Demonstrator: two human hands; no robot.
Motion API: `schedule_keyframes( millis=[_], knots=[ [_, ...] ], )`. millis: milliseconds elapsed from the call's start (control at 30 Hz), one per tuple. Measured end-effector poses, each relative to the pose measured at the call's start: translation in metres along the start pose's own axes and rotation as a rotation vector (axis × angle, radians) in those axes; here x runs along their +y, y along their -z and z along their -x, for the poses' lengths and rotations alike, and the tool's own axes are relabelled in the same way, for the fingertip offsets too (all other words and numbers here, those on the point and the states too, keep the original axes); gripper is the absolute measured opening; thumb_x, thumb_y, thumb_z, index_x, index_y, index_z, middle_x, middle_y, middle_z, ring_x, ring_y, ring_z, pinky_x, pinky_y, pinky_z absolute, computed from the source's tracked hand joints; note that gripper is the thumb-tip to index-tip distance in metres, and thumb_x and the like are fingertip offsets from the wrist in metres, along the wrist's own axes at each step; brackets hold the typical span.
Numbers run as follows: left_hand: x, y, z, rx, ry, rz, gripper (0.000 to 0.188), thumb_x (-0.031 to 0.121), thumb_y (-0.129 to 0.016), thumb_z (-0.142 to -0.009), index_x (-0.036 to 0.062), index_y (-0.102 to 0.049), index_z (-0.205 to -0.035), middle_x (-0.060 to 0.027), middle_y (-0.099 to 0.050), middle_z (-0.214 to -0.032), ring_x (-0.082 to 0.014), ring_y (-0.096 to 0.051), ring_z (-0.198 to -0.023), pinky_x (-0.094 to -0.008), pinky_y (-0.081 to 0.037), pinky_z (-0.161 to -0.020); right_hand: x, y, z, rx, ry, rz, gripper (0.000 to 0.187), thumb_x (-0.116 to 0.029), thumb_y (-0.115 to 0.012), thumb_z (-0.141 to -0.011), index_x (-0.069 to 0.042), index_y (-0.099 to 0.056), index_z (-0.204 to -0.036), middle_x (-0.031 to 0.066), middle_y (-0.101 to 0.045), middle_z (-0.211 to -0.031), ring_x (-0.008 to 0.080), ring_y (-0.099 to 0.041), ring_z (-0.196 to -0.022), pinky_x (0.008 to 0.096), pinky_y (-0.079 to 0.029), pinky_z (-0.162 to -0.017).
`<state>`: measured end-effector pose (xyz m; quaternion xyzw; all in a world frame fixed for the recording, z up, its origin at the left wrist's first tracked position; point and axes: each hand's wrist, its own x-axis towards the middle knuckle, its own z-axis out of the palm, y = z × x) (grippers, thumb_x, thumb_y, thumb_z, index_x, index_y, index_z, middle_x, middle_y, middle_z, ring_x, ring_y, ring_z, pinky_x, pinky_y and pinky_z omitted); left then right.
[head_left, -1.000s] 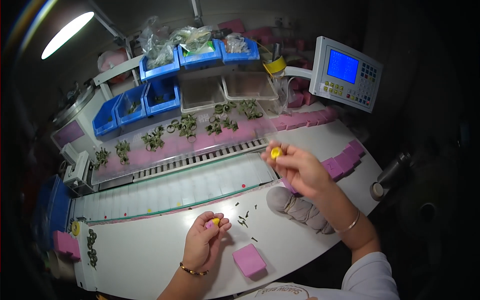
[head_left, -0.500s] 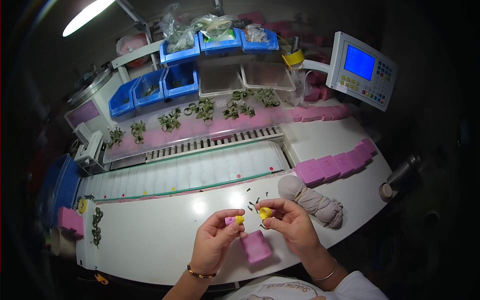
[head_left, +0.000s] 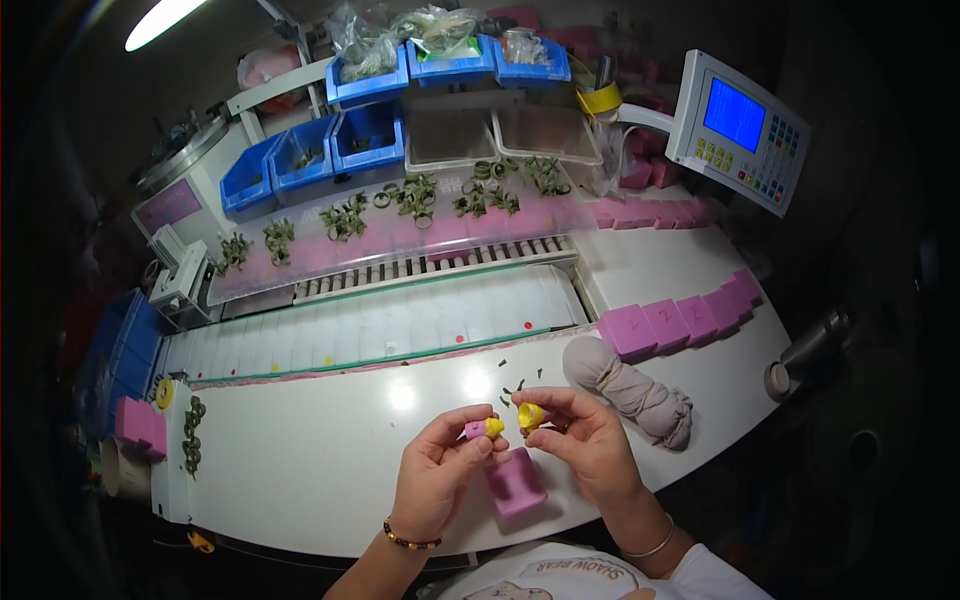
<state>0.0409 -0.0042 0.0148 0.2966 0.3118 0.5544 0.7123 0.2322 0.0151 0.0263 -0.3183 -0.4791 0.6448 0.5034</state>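
Above the near part of the white worktop, my left hand (head_left: 448, 459) pinches a small pink-and-yellow piece (head_left: 484, 428) between thumb and fingertips. Facing it a short gap away, a small hollow yellow piece (head_left: 530, 415) is held in the fingertips of my right hand (head_left: 584, 447). The two pieces do not touch. Beneath my hands lies a pink rubber-like block (head_left: 517, 483) with a hollow in its top. Several small dark green bits (head_left: 508, 394) are scattered just beyond my right fingers.
A tied grey cloth bundle (head_left: 630, 392) lies right of my hands. Behind it runs a row of pink blocks (head_left: 665, 325). Farther back are a glass-edged white strip (head_left: 400, 325), green ring-like clusters (head_left: 345, 218), blue bins (head_left: 368, 138) and a control panel (head_left: 738, 130). A metal cylinder stands by the right edge.
The view has shifted slightly. The yellow piece in my right hand is tilted more upright, and the left piece shows more of its yellow end. Both grips are kept.
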Motion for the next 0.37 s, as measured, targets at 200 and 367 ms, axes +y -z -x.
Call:
schedule_keyframes(
  millis=[200,367],
  knots=[
    [-0.0014,0.0006,-0.0029,0.008,-0.067,-0.069,0.034,-0.001,-0.061,-0.095,-0.0035,-0.055,-0.128,-0.0147,-0.064,-0.116,-0.0219,-0.066,-0.1,-0.0364,-0.058,-0.088,0.0001,-0.0019,-0.0009,0.007,0.004,0.035,0.041,0.01,-0.062,-0.09,0.004,-0.056,-0.13,0.0112,-0.061,-0.129,0.0135,-0.059,-0.112,0.0289,-0.05,-0.1],
    [-0.0036,0.003,-0.0037,0.016,-0.112,-0.114,0.036,-0.003,-0.062,-0.094,-0.0011,-0.053,-0.128,-0.0173,-0.063,-0.122,-0.0231,-0.067,-0.101,-0.037,-0.059,-0.087,0.0032,-0.0021,-0.0003,0.008,0.017,0.062,0.041,0.01,-0.061,-0.09,0.003,-0.057,-0.13,0.0103,-0.061,-0.129,0.0133,-0.059,-0.112,0.0286,-0.051,-0.1]
  ],
)
